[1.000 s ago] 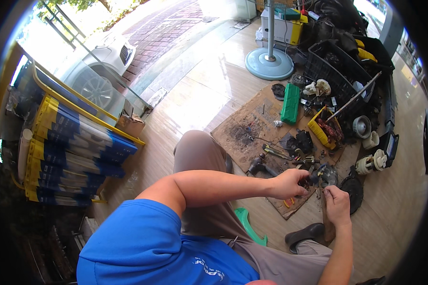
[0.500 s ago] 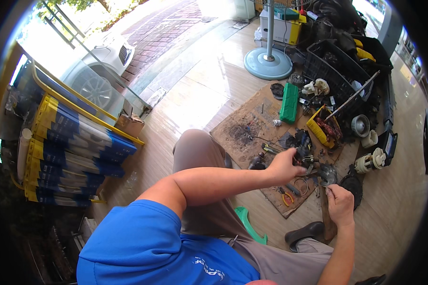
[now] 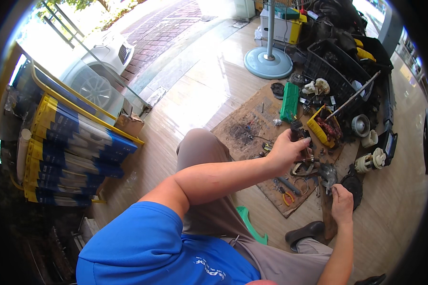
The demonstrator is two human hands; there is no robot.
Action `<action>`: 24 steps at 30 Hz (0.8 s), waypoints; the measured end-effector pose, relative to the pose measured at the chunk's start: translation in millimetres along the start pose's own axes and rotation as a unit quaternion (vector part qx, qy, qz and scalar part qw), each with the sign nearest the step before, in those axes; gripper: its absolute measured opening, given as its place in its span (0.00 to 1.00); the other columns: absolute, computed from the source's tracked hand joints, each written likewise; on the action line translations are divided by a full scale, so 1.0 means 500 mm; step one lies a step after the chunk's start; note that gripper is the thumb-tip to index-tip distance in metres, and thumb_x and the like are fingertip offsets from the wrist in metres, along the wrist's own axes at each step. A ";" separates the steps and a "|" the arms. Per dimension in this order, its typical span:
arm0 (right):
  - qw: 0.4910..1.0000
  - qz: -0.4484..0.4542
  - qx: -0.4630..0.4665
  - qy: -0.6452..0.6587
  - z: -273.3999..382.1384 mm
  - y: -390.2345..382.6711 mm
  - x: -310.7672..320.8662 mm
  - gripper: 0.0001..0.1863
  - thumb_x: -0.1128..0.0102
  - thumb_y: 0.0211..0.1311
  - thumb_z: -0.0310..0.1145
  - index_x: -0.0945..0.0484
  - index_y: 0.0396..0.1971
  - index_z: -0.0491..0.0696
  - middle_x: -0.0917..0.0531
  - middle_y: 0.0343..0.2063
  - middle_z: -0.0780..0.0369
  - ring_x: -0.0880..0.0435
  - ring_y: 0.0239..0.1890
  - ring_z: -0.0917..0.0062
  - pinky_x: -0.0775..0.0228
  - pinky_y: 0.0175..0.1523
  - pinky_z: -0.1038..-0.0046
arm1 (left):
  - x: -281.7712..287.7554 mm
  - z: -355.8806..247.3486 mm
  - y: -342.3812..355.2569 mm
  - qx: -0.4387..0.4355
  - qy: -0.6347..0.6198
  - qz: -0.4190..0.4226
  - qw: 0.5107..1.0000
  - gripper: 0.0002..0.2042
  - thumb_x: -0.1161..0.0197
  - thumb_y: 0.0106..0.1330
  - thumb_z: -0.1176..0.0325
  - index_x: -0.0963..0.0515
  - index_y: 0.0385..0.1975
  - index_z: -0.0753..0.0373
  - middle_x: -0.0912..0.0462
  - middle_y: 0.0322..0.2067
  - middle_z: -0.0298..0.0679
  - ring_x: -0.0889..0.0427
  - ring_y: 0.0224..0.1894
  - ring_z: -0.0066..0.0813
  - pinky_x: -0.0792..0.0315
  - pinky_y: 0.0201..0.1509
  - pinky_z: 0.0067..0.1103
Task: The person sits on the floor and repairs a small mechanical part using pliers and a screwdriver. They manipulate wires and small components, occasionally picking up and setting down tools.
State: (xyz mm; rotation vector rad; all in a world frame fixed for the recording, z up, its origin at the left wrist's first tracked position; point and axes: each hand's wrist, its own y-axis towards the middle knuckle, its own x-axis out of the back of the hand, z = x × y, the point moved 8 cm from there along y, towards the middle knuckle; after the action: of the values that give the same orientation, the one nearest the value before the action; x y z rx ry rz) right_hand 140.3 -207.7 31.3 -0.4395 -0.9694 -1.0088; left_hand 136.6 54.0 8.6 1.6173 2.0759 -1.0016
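My left hand [image 3: 286, 151] is raised over the cardboard mat [image 3: 238, 114], closed on a small dark part [image 3: 297, 127] whose shape is unclear, just left of the yellow tray [image 3: 318, 129]. Lower right, my right hand [image 3: 342, 203] pinches the lower end of a grey metal part [image 3: 329, 175] beside a black round piece [image 3: 352, 186]. Around my hands lie orange-handled pliers [image 3: 287, 198], a dark bar-shaped tool [image 3: 287, 185] and small metal parts. A green case [image 3: 289, 102] lies farther back on the mat.
A pedestal stand [image 3: 268, 61] and black crate [image 3: 328, 71] full of parts stand at the back right, near white cylindrical parts [image 3: 366, 163]. A yellow rack of blue packages [image 3: 78, 147] is at left, near a glass panel. My bent knee [image 3: 197, 142] borders the mat.
My left hand has moved forward and up, away from my right hand and toward the green case, with a dark object in its fingers. My right hand has shifted only slightly.
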 end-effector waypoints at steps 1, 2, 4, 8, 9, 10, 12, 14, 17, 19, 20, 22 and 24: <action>1.000 0.009 -0.005 -0.013 -0.023 -0.003 -0.005 0.06 0.43 0.69 0.28 0.20 0.38 0.42 0.17 0.32 0.48 0.18 0.37 0.49 0.27 0.42 0.57 | 0.001 -0.005 0.004 -0.007 -0.009 -0.001 1.000 0.11 0.38 0.74 0.73 0.30 0.50 0.66 0.20 0.42 0.40 0.15 0.42 0.34 0.15 0.47 0.32; 0.999 0.018 -0.009 -0.026 -0.049 -0.008 -0.007 0.05 0.43 0.69 0.27 0.20 0.38 0.42 0.17 0.33 0.48 0.18 0.38 0.49 0.27 0.42 0.57 | 0.004 -0.012 0.006 -0.009 -0.003 -0.001 1.000 0.11 0.38 0.74 0.74 0.30 0.50 0.65 0.20 0.42 0.40 0.15 0.42 0.34 0.15 0.47 0.32; 0.998 0.031 -0.026 -0.046 -0.105 -0.021 -0.014 0.05 0.42 0.68 0.27 0.20 0.37 0.41 0.17 0.34 0.47 0.18 0.39 0.49 0.28 0.43 0.56 | 0.012 -0.025 0.007 -0.014 0.009 -0.002 1.000 0.11 0.38 0.73 0.75 0.30 0.51 0.65 0.20 0.42 0.39 0.15 0.42 0.34 0.15 0.48 0.31; 0.993 0.071 -0.069 -0.066 -0.181 -0.051 -0.035 0.06 0.41 0.66 0.26 0.18 0.37 0.42 0.16 0.35 0.48 0.17 0.41 0.50 0.27 0.45 0.56 | 0.026 0.014 -0.002 0.012 -0.005 0.017 1.000 0.12 0.37 0.73 0.75 0.29 0.52 0.65 0.20 0.44 0.39 0.15 0.44 0.33 0.16 0.49 0.31; 0.991 0.081 -0.079 -0.067 -0.197 -0.059 -0.041 0.06 0.40 0.66 0.27 0.17 0.38 0.42 0.16 0.36 0.48 0.17 0.42 0.50 0.27 0.46 0.56 | 0.025 0.022 -0.007 0.016 0.001 0.022 1.000 0.12 0.37 0.72 0.75 0.29 0.52 0.65 0.19 0.44 0.39 0.15 0.44 0.33 0.16 0.49 0.31; 0.989 0.091 -0.089 -0.069 -0.209 -0.065 -0.045 0.06 0.40 0.66 0.27 0.16 0.38 0.43 0.16 0.36 0.48 0.17 0.43 0.50 0.26 0.47 0.56 | 0.024 0.029 -0.011 0.022 0.008 0.027 0.999 0.12 0.36 0.72 0.75 0.29 0.52 0.65 0.19 0.45 0.39 0.15 0.45 0.32 0.17 0.49 0.31; 0.980 0.139 -0.112 -0.092 -0.238 -0.079 -0.062 0.11 0.37 0.62 0.26 0.16 0.45 0.43 0.16 0.41 0.48 0.17 0.47 0.51 0.26 0.53 0.57 | 0.021 0.040 -0.012 0.016 0.034 0.026 0.999 0.12 0.36 0.72 0.75 0.29 0.51 0.64 0.19 0.41 0.37 0.16 0.41 0.29 0.18 0.45 0.29; 0.970 0.176 -0.129 -0.106 -0.219 -0.077 -0.066 0.19 0.35 0.59 0.25 0.19 0.52 0.43 0.17 0.48 0.48 0.19 0.53 0.52 0.27 0.59 0.58 | 0.018 0.046 -0.020 0.012 0.064 0.026 0.998 0.12 0.35 0.71 0.75 0.28 0.50 0.63 0.18 0.39 0.36 0.16 0.39 0.26 0.19 0.43 0.27; 0.966 0.196 -0.126 -0.114 -0.157 -0.064 -0.071 0.31 0.33 0.54 0.23 0.26 0.62 0.41 0.23 0.60 0.47 0.23 0.62 0.53 0.29 0.65 0.61 | 0.005 0.056 -0.034 -0.003 0.114 0.036 0.993 0.13 0.34 0.70 0.76 0.27 0.50 0.64 0.17 0.39 0.36 0.17 0.40 0.24 0.20 0.44 0.25; 0.970 0.191 -0.093 -0.116 -0.113 -0.048 -0.077 0.38 0.33 0.52 0.21 0.31 0.67 0.40 0.27 0.66 0.47 0.25 0.65 0.56 0.29 0.66 0.63 | -0.008 0.062 -0.040 -0.031 0.148 0.046 0.987 0.13 0.33 0.69 0.77 0.26 0.49 0.65 0.17 0.40 0.36 0.18 0.40 0.22 0.20 0.44 0.23; 0.977 0.191 -0.077 -0.050 -0.087 -0.035 -0.081 0.38 0.34 0.53 0.20 0.33 0.68 0.40 0.28 0.67 0.48 0.26 0.66 0.58 0.27 0.64 0.64 | -0.013 0.070 -0.041 -0.014 0.154 0.054 0.986 0.13 0.32 0.68 0.78 0.25 0.49 0.66 0.17 0.41 0.35 0.18 0.42 0.21 0.20 0.45 0.22; 0.977 0.191 -0.042 0.084 -0.028 -0.002 -0.089 0.38 0.37 0.56 0.18 0.35 0.70 0.40 0.30 0.69 0.51 0.28 0.69 0.63 0.23 0.60 0.66 | -0.016 0.086 -0.040 -0.017 0.146 0.075 0.986 0.13 0.32 0.68 0.78 0.25 0.49 0.66 0.16 0.41 0.35 0.18 0.43 0.21 0.21 0.46 0.22; 0.932 0.183 -0.142 0.278 0.006 0.003 -0.115 0.38 0.40 0.60 0.18 0.38 0.72 0.42 0.31 0.70 0.54 0.29 0.69 0.67 0.20 0.54 0.69 | -0.018 0.100 -0.037 -0.021 0.145 0.096 0.984 0.13 0.32 0.68 0.78 0.25 0.49 0.66 0.16 0.41 0.35 0.18 0.43 0.21 0.21 0.46 0.22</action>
State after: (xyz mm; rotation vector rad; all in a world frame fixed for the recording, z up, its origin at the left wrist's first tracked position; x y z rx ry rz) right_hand 129.7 -175.7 -15.4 -0.5124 -0.2167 -0.8606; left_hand 113.8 10.8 -15.0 1.9966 2.0490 -0.6864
